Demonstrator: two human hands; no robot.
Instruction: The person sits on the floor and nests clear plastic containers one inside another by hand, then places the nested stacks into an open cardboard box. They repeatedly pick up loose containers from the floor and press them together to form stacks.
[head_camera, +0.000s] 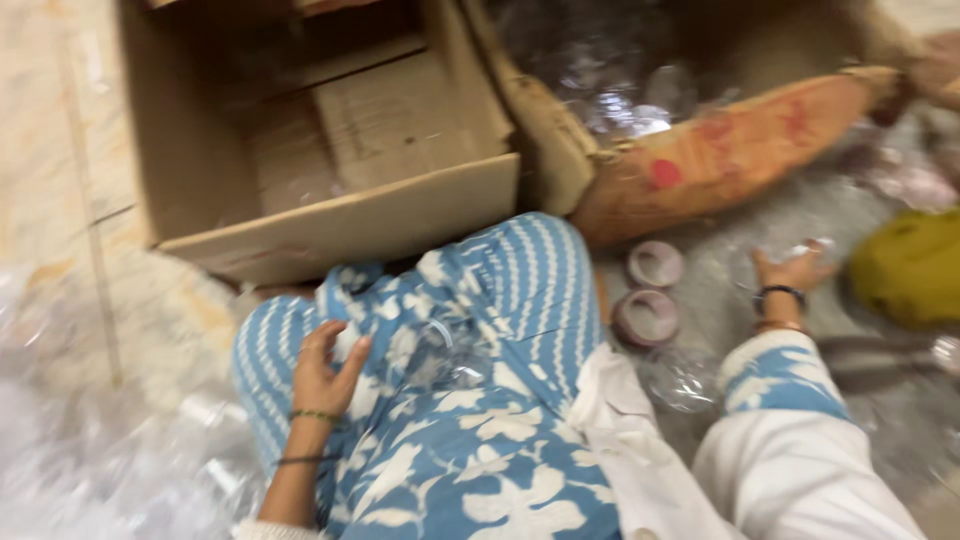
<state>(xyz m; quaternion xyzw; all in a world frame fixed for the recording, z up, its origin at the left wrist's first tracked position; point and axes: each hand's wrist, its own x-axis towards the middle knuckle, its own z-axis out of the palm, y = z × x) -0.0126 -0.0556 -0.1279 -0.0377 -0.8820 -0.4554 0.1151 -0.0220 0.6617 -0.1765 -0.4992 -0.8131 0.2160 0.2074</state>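
My left hand (325, 368) rests on my knee, which is covered in blue and white patterned cloth; its fingers are loosely curled and hold nothing. A clear glass cup (448, 352) lies on my lap just right of that hand. My right hand (790, 270) reaches out to the right over a clear plastic sheet and grips a small clear glass piece (805, 250); blur hides the exact hold. Two round tape rolls (648, 295) lie on the floor between my leg and that hand, with another clear glass (682, 378) below them.
An open brown cardboard box (330, 150) stands ahead of my knees. A second torn box (720, 150) with red marks holds clear glassware. A yellow-green object (912, 268) sits at the right. Crumpled clear plastic (110, 450) covers the floor at lower left.
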